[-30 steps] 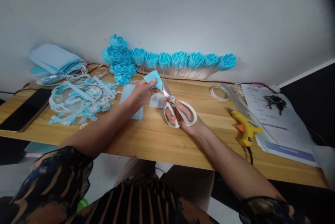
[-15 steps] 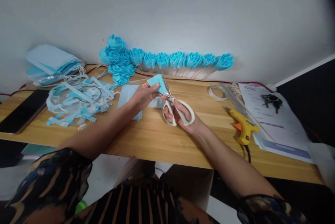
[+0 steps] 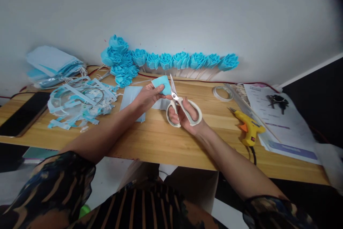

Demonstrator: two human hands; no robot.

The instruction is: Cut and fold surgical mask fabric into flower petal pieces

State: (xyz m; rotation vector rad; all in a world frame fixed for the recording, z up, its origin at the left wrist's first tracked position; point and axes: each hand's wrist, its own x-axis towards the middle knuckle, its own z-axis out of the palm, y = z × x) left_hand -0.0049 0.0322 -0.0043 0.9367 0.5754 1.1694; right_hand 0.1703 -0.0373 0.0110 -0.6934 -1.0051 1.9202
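Between the thumb and fingers of my left hand (image 3: 150,96) is a small folded piece of blue fabric (image 3: 163,83), held up over the table. My right hand (image 3: 189,114) has its thumb and fingers through the white handles of a pair of scissors (image 3: 174,96). The blades are parted and point up, right at the fabric's right edge. Below my left hand lie flat light-blue sheets (image 3: 130,96). A row of blue fabric flowers (image 3: 181,60) on thin sticks leans along the wall behind, with several more bunched together (image 3: 118,57) at its left end.
A heap of cut strips (image 3: 77,102) lies left, with a phone (image 3: 25,113) beside it and a pack of face masks (image 3: 55,64) behind. To the right are a tape roll (image 3: 223,93), a yellow glue gun (image 3: 249,127), printed papers (image 3: 289,132) and keys (image 3: 278,102).
The scissors have opened wider and shifted slightly right, off the fabric's edge. My left hand keeps its hold on the fabric almost in place.
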